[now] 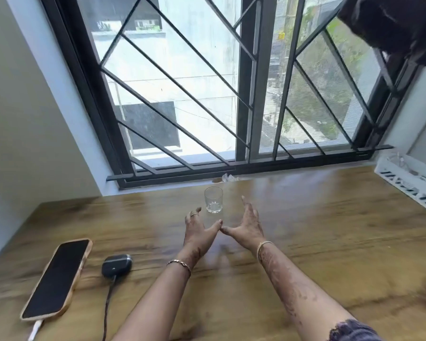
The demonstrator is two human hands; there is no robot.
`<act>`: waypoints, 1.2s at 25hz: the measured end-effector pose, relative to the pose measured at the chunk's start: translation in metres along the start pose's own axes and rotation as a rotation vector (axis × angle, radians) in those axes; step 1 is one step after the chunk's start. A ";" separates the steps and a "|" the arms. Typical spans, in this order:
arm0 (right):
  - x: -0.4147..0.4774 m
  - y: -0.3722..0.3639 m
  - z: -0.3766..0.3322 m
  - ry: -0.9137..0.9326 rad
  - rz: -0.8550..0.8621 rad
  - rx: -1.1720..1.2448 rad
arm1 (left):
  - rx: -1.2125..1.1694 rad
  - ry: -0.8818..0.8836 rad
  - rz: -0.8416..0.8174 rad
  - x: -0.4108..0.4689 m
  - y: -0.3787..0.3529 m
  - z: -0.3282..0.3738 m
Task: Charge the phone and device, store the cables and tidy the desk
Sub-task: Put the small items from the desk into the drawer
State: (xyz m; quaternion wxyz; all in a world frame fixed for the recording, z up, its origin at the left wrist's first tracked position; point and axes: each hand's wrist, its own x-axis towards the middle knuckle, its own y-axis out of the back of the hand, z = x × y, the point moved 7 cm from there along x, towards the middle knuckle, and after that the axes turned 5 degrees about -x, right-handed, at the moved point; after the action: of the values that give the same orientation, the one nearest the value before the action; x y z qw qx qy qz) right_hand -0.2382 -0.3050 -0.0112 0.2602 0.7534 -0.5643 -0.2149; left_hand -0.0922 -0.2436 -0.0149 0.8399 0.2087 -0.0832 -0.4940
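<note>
Two hands out over the middle of the desk [330, 242], left hand [198, 232] and right hand [247, 226], both open with fingers spread and loose, gripping nothing. Meet only at the thumb tips. Just beyond the fingertips, in the gap between them, a clear glass [213, 200], upright and untouched.

Well to the left and nearer than the left hand, the phone [56, 279]: face up, screen dark, tan case, long side angled away to the right. At its near end a white cable [36, 328], plugged in and running off the bottom of the view. Between the phone and the left forearm, the device [117, 264], dark and rounded, close to the phone but apart from it. From its near side a dark cable [108, 306], trailing toward the near edge.

Left of the phone, the desk's edge against a pale wall [22, 119]. Along the far edge, the barred window [182, 94]. Wide open wood to the right of the right forearm and ahead of it.

At the far right, a white slotted basket [408, 183] against the wall. Behind the glass at the sill, a crumple of clear plastic [229, 178]. Top right, a dark cloth [391, 28] hanging before the bars.
</note>
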 end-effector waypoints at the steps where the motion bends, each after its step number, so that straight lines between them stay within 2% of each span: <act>1: 0.012 -0.010 -0.005 0.009 -0.005 0.018 | 0.014 0.014 -0.020 0.015 0.001 -0.003; 8: 0.065 -0.044 -0.011 0.012 0.020 -0.030 | 0.038 -0.039 -0.039 0.079 -0.013 -0.008; 12: 0.074 -0.044 -0.013 0.029 0.112 -0.006 | 0.050 -0.076 0.004 0.085 -0.010 -0.003; 16: 0.063 -0.033 -0.010 0.092 0.131 0.016 | -0.057 -0.098 -0.007 0.073 -0.013 0.003; 23: -0.006 0.036 0.024 0.155 0.137 0.115 | -0.099 -0.183 -0.117 0.000 -0.053 0.044; 30: -0.119 0.144 0.085 0.123 0.227 0.139 | -0.094 -0.266 -0.208 -0.129 -0.128 0.101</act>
State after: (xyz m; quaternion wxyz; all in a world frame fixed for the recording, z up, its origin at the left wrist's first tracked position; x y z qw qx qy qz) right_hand -0.4294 -0.2356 0.0183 0.2643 0.7127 -0.6423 -0.0981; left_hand -0.2927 -0.2137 0.0295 0.7747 0.1093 -0.1484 -0.6048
